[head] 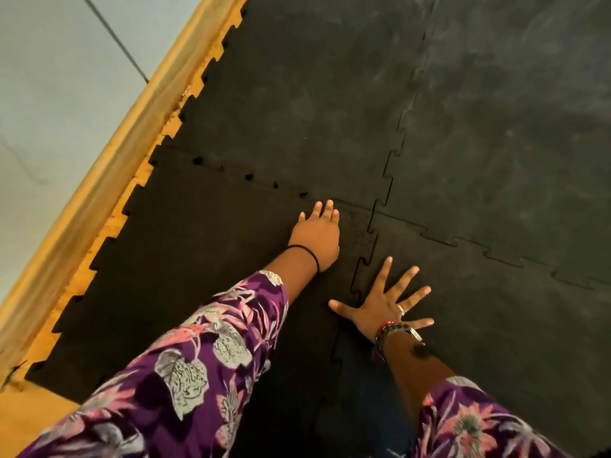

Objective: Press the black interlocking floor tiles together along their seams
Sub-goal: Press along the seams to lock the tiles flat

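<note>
Several black interlocking floor tiles cover the floor and meet at a four-way corner (373, 209). The near left tile (198, 246) joins the far left tile (297, 104) along a toothed seam (261, 181) that shows small gaps. My left hand (317, 236) lies flat on the near left tile, fingertips at that seam, just left of the corner. My right hand (390, 305) is spread flat on the near right tile (496, 325), its thumb reaching across the jigsaw seam (358, 279) between the two near tiles. Neither hand holds anything.
A wooden skirting board (109, 166) runs diagonally along the left, with a pale wall (49, 94) beyond it. A strip of yellow wooden floor (59, 312) shows between the skirting and the tiles' toothed outer edge. Purple floral sleeves cover both forearms.
</note>
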